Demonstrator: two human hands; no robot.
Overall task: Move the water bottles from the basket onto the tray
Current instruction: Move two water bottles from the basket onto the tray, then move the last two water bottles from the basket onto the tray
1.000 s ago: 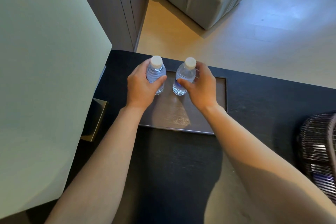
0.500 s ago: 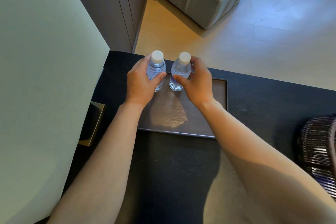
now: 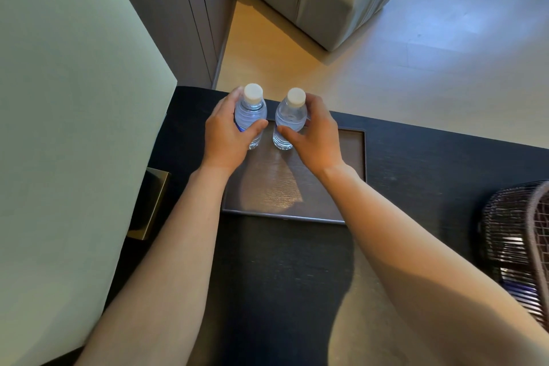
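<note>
Two small clear water bottles with white caps stand upright side by side at the far left of a dark rectangular tray point(image 3: 350, 157). My left hand point(image 3: 227, 137) is wrapped around the left bottle point(image 3: 251, 114). My right hand point(image 3: 313, 137) holds the right bottle point(image 3: 291, 119), thumb in front and fingers behind. A narrow gap separates the bottles. The dark woven basket point(image 3: 517, 244) sits at the right edge of the view, partly cut off; its inside is hard to make out.
The tray lies on a dark wooden table point(image 3: 282, 276). A pale lampshade point(image 3: 68, 128) fills the left side, with a brass base point(image 3: 153, 202) under it. Beyond the table's far edge are the light floor and a grey upholstered seat point(image 3: 323, 0).
Both hands with their bottles have shifted slightly toward the tray's far left end, and the bottles now stand a bit closer together. The grips are unchanged.
</note>
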